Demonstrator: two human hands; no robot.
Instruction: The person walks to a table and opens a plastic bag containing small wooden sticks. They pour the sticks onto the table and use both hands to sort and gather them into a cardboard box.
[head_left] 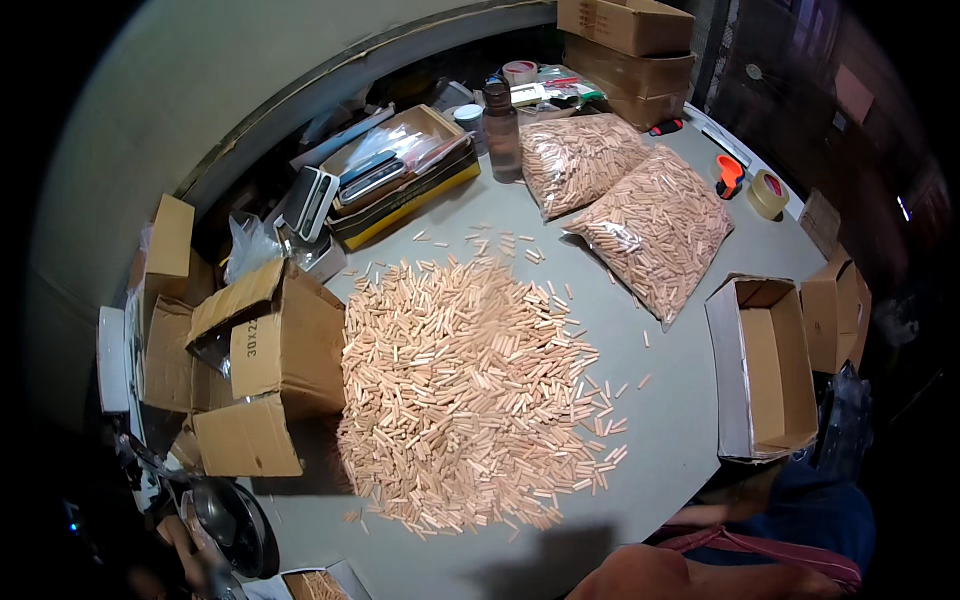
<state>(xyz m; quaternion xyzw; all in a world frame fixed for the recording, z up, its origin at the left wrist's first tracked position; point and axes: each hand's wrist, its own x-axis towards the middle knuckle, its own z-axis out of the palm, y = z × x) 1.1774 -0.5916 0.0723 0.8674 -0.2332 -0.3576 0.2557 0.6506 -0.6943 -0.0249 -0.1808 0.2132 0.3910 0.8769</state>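
Neither of my hands can be made out. A large pile of short, pale wooden dowel pins (465,390) lies spread over the grey table (660,400). Some pins are scattered loose around its edges. Behind the pile, two clear plastic bags rest side by side, a farther bag (580,155) and a nearer bag (665,230), both full of the same pins. Bare skin (640,576) shows at the lower right edge beside blue cloth (810,515) and a dark red strap (770,556); which body part it is, I cannot tell.
An open cardboard box (310,345) borders the pile's left side. At the right edge stands an open, shallow box (772,370). A bottle (502,135), a box of packets (410,180), a tape roll (768,194) and an orange tool (729,175) line the back.
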